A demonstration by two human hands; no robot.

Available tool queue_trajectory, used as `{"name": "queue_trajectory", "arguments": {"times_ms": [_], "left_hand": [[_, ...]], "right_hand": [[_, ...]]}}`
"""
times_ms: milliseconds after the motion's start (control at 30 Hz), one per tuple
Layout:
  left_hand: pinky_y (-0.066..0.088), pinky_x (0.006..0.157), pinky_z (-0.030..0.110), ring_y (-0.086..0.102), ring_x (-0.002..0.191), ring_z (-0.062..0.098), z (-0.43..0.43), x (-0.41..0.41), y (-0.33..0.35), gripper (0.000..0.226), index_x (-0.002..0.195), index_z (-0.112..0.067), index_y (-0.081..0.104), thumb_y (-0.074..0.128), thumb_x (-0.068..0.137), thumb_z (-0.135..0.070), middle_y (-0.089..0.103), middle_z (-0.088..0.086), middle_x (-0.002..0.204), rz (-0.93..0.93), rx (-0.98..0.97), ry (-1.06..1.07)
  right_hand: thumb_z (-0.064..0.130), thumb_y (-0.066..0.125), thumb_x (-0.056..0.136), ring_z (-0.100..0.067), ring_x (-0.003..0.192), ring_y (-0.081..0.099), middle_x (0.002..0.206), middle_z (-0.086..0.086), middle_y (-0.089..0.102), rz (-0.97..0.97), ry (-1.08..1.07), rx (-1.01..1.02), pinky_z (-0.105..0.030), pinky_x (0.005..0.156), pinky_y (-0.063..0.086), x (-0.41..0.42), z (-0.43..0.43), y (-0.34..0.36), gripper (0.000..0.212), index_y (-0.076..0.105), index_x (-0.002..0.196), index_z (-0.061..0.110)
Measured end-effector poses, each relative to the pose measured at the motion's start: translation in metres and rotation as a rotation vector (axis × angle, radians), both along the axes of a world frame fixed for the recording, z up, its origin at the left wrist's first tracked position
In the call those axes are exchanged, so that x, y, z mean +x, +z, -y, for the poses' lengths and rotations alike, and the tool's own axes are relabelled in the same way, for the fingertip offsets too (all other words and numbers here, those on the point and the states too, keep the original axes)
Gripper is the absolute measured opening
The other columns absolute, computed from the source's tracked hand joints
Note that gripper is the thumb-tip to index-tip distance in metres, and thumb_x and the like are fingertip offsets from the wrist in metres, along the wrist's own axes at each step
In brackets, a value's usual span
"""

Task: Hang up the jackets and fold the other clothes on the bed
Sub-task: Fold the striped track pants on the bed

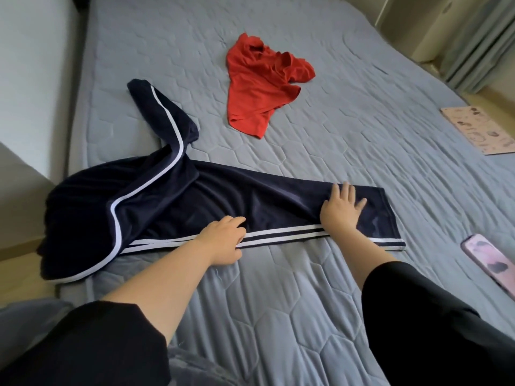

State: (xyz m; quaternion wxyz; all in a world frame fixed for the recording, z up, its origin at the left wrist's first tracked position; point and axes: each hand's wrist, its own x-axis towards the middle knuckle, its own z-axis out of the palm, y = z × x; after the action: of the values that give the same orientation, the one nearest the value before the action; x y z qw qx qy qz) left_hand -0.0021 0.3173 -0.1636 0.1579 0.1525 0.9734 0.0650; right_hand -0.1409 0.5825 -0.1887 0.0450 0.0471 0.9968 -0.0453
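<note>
From my remote seat, the dark navy track trousers with white side stripes (211, 196) lie across the near-left part of the blue-grey quilted bed (306, 302). One leg is stretched flat from left to right in front of the person. Its cuff (390, 227) points right, and the bunched waist end spills over the left edge of the mattress. The other leg (164, 112) bends up and away toward the far left. The right hand (341, 211) lies flat on the stretched leg just short of the cuff, fingers spread, gripping nothing. The left hand (223, 240) sits mid-leg on the striped near edge with its fingers bent down into the cloth; I cannot tell whether it pinches the fabric or only presses it. Since the long axis runs sideways, I judge the right hand is placed to carry the cuff over toward the waist, while the left, being nearer, deals with the stray leg. Farther up the bed lies a crumpled red shirt (262, 87), well apart from the trousers. At the right are a pink patterned sheet (485, 129) and a pink-cased phone (493, 266).
</note>
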Motion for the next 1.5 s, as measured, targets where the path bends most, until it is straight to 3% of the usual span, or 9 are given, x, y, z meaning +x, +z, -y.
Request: {"name": "queue_trajectory", "arguments": {"times_ms": [133, 500, 633, 733, 933, 1100, 1300, 1433, 1500], "left_hand": [[0.031, 0.102, 0.032, 0.028, 0.137, 0.020, 0.005, 0.001, -0.003, 0.012, 0.082, -0.019, 0.041, 0.052, 0.086, -0.022, 0.023, 0.000, 0.156, -0.016, 0.048, 0.017], [0.031, 0.101, 0.034, 0.026, 0.135, 0.022, -0.006, -0.010, -0.009, 0.009, 0.085, -0.023, 0.047, 0.046, 0.089, -0.016, 0.020, 0.002, 0.156, 0.034, 0.000, 0.060], [0.029, 0.106, 0.035, 0.023, 0.137, 0.022, -0.009, -0.012, -0.011, 0.022, 0.105, -0.018, 0.059, 0.044, 0.090, -0.016, 0.015, 0.003, 0.158, 0.040, -0.032, 0.023], [0.025, 0.110, 0.036, 0.020, 0.140, 0.021, -0.009, -0.011, -0.011, 0.021, 0.108, -0.017, 0.056, 0.045, 0.092, -0.023, 0.013, 0.002, 0.159, 0.076, -0.006, 0.040], [0.004, 0.118, 0.039, 0.002, 0.146, 0.013, 0.002, -0.005, -0.011, 0.055, 0.151, -0.023, 0.018, 0.032, 0.101, -0.041, 0.001, -0.003, 0.161, 0.087, 0.032, 0.103], [0.003, 0.117, 0.045, 0.003, 0.147, 0.020, 0.041, -0.001, -0.005, 0.044, 0.141, -0.018, 0.040, 0.037, 0.098, -0.026, 0.015, 0.004, 0.159, -0.248, -0.110, 0.124], [0.009, 0.115, 0.054, 0.000, 0.147, 0.025, 0.134, 0.029, -0.007, 0.072, 0.151, -0.021, 0.015, 0.049, 0.090, -0.042, 0.007, 0.007, 0.160, -0.304, -0.251, 0.677], [0.031, 0.106, 0.045, 0.033, 0.135, 0.028, 0.163, 0.032, -0.004, 0.087, 0.148, -0.015, 0.023, 0.060, 0.082, -0.056, 0.036, 0.009, 0.149, -0.242, 0.209, 1.147], [0.041, 0.094, 0.040, 0.049, 0.120, 0.029, 0.167, 0.022, 0.002, 0.066, 0.137, -0.015, 0.044, 0.065, 0.082, -0.045, 0.056, 0.008, 0.128, -0.242, 0.433, 1.221]], "right_hand": [[0.012, 0.046, 0.091, -0.034, 0.130, 0.032, 0.153, -0.013, 0.020, 0.013, 0.017, 0.054, -0.043, 0.099, 0.036, -0.015, 0.000, 0.007, 0.058, 0.024, 0.145, 0.016], [0.002, 0.046, 0.092, -0.039, 0.109, 0.058, 0.119, -0.023, 0.060, -0.039, -0.360, -0.125, -0.040, 0.084, 0.045, -0.063, -0.014, 0.017, 0.030, 0.047, 0.122, -0.001], [0.018, 0.040, 0.097, -0.029, 0.139, 0.031, 0.152, -0.015, 0.027, -0.041, -0.274, -0.104, -0.052, 0.113, 0.018, -0.068, -0.008, 0.012, 0.057, 0.017, 0.147, 0.005], [0.031, 0.033, 0.099, -0.024, 0.147, 0.000, 0.160, -0.010, 0.000, -0.004, -0.201, -0.107, -0.057, 0.115, 0.001, -0.053, 0.006, -0.004, 0.065, 0.002, 0.152, 0.012], [0.039, 0.022, 0.098, -0.023, 0.147, -0.008, 0.160, -0.007, -0.005, 0.179, -0.189, -0.124, -0.059, 0.114, -0.005, -0.014, 0.042, -0.023, 0.062, 0.005, 0.153, 0.017], [0.036, 0.030, 0.100, -0.024, 0.147, -0.002, 0.160, -0.008, 0.002, -0.034, 0.226, -0.150, -0.052, 0.115, -0.002, 0.006, 0.128, -0.008, 0.060, 0.010, 0.152, 0.015], [0.035, 0.027, 0.099, -0.020, 0.147, -0.002, 0.161, -0.005, 0.001, 0.109, 0.582, -0.037, -0.050, 0.117, 0.004, 0.054, 0.205, -0.028, 0.059, 0.008, 0.152, 0.018], [0.029, 0.032, 0.094, -0.021, 0.147, -0.002, 0.160, -0.005, 0.002, 0.145, 0.462, -0.041, -0.051, 0.116, 0.004, 0.057, 0.221, -0.027, 0.063, 0.011, 0.152, 0.015], [0.025, 0.038, 0.092, -0.022, 0.147, 0.005, 0.160, -0.006, 0.010, 0.146, 0.425, -0.118, -0.049, 0.116, 0.007, 0.054, 0.226, -0.022, 0.062, 0.019, 0.150, 0.014]]}}
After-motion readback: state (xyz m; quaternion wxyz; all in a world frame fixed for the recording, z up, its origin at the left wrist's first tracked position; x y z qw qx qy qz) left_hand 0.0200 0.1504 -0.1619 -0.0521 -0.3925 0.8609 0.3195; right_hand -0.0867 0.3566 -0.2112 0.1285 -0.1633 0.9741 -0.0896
